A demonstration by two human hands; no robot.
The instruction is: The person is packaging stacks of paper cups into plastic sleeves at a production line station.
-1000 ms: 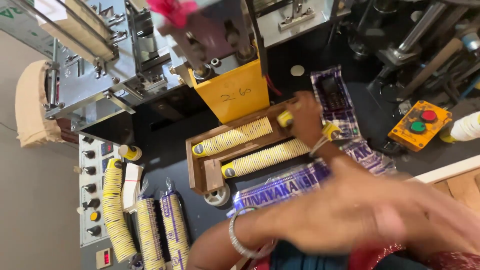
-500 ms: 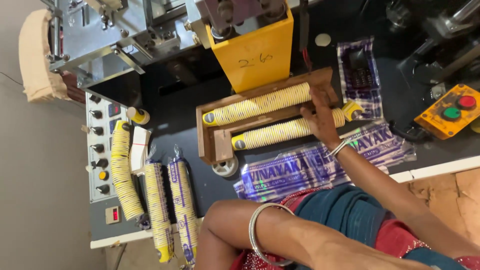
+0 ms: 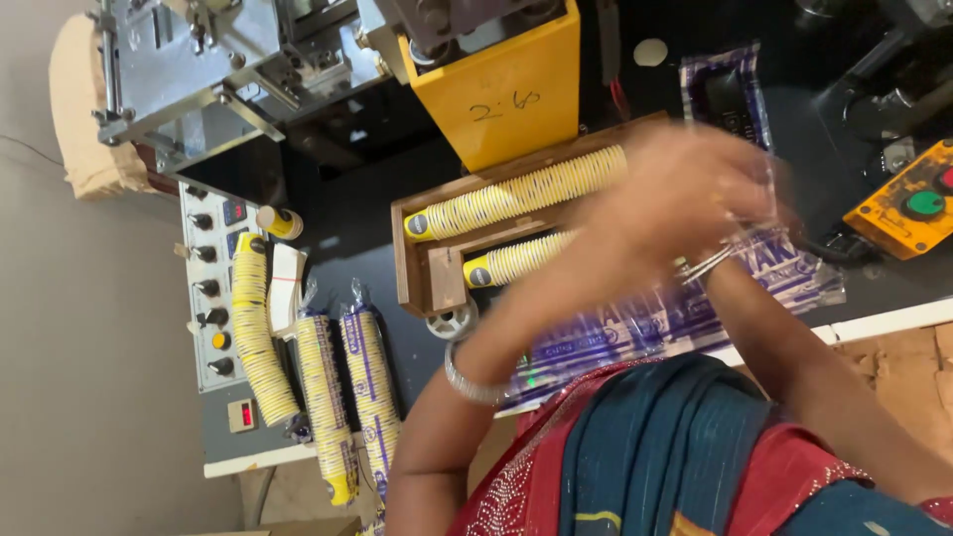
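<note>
A wooden tray point(image 3: 429, 273) on the black table holds two lying stacks of yellow-and-white paper cups, the upper stack point(image 3: 516, 199) and the lower stack point(image 3: 516, 260). Both hands are blurred by motion over the tray's right end. My left hand point(image 3: 635, 223), with a silver bangle on its forearm, covers the right part of the lower stack. My right hand point(image 3: 740, 184), with thin bangles at the wrist, hovers just past the tray, above the purple printed plastic sleeves point(image 3: 635, 323). The blur hides the fingers of both hands.
A yellow machine block point(image 3: 506, 84) stands right behind the tray. A control panel point(image 3: 213, 288) with knobs sits at the left, with a loose cup stack point(image 3: 260, 337) and two bagged cup stacks point(image 3: 347, 387) beside it. A yellow button box point(image 3: 908, 203) is at the right.
My left arm has swung up from the bottom of the view to the tray. My right hand has lifted off the tray's right end. The camera has moved closer.
</note>
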